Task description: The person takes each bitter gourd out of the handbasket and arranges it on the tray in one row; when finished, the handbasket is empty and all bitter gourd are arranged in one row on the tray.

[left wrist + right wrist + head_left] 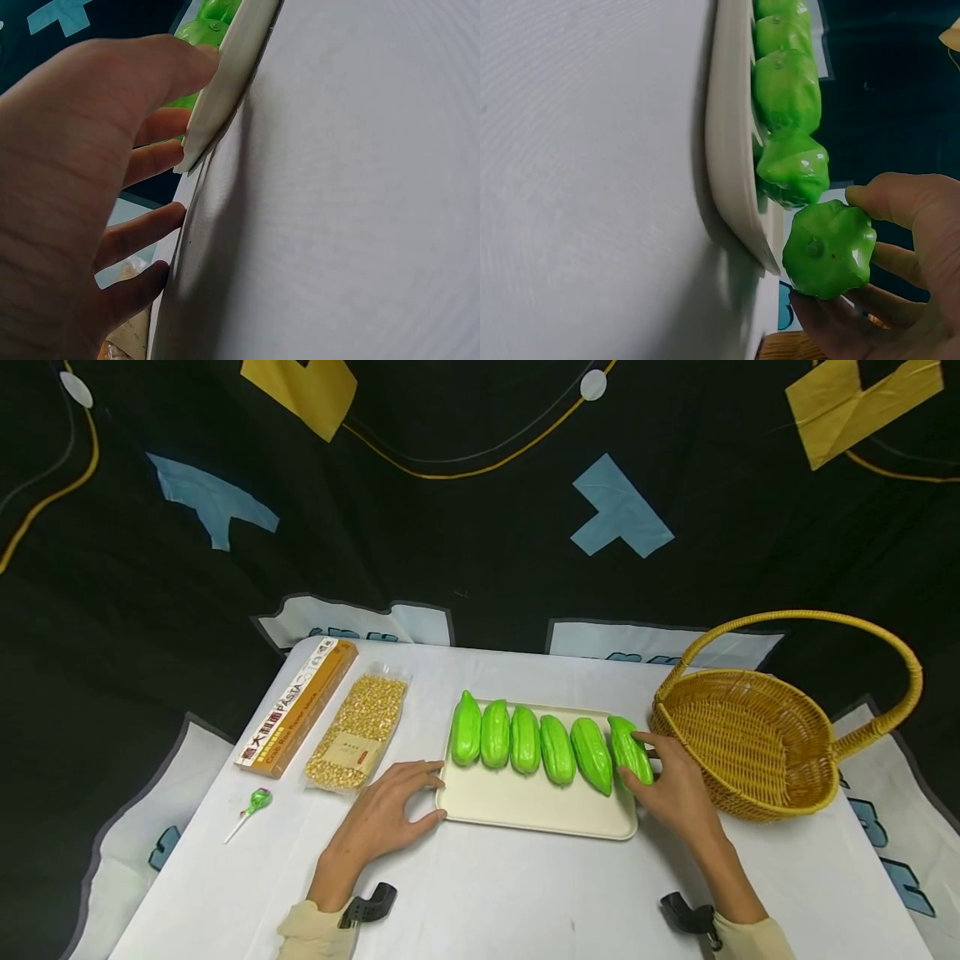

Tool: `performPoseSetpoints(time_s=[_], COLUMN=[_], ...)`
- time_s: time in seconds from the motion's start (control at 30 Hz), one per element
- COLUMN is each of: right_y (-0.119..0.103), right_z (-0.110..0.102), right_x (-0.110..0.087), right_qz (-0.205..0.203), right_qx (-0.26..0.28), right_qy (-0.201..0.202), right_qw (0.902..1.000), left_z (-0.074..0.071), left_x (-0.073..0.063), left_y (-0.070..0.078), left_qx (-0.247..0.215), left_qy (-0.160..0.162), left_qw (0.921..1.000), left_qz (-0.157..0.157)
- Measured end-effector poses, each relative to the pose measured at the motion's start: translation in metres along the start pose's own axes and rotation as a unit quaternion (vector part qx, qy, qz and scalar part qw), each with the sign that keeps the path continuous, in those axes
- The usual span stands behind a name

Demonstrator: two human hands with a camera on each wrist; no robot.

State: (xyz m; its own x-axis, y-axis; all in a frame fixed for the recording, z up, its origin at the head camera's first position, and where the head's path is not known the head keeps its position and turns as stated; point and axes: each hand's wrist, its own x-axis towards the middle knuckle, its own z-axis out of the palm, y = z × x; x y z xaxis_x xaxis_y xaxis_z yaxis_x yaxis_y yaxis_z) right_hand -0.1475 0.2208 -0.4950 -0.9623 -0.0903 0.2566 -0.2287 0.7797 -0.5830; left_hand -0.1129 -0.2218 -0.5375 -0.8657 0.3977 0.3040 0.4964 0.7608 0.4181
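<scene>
A row of several glossy green ribbed fruits, toy-like with pointed ends, lies along the back half of a cream tray (525, 806). At the row's right end, my right hand (672, 785) pinches the last green ribbed fruit (628, 747) between thumb and fingers; the right wrist view shows this fruit's lobed end (829, 251) close over the tray's corner. On the opposite side, my left hand (390, 806) touches the tray's left edge with thumb and fingertips, its fingers loosely extended. The left wrist view has that thumb (180, 67) against the tray rim (229, 82).
A wicker basket (738, 739) with a tall arched handle stands right of the tray, close beside my right hand. To the left lie a pasta box (298, 706), a bag of corn kernels (360, 727) and a green lollipop (258, 800). White cloth covers the table (525, 902).
</scene>
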Motion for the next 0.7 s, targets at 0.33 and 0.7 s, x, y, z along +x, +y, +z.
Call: performPoseSetpoints(time_s=[0.33,0.7], right_y=[0.001,0.003], right_z=[0.014,0.024], right_x=[0.004,0.005], right_qz=[0.010,0.021], right_qx=[-0.004,-0.022], right_qy=[-0.014,-0.033], right_qw=[0.9998,0.9990], left_z=[0.000,-0.001], left_x=[0.000,-0.002], left_y=[0.000,0.000], left_qx=[-0.003,0.003], left_qy=[-0.005,-0.010], left_qw=[1.0000,0.9999], left_qz=[-0.001,-0.007])
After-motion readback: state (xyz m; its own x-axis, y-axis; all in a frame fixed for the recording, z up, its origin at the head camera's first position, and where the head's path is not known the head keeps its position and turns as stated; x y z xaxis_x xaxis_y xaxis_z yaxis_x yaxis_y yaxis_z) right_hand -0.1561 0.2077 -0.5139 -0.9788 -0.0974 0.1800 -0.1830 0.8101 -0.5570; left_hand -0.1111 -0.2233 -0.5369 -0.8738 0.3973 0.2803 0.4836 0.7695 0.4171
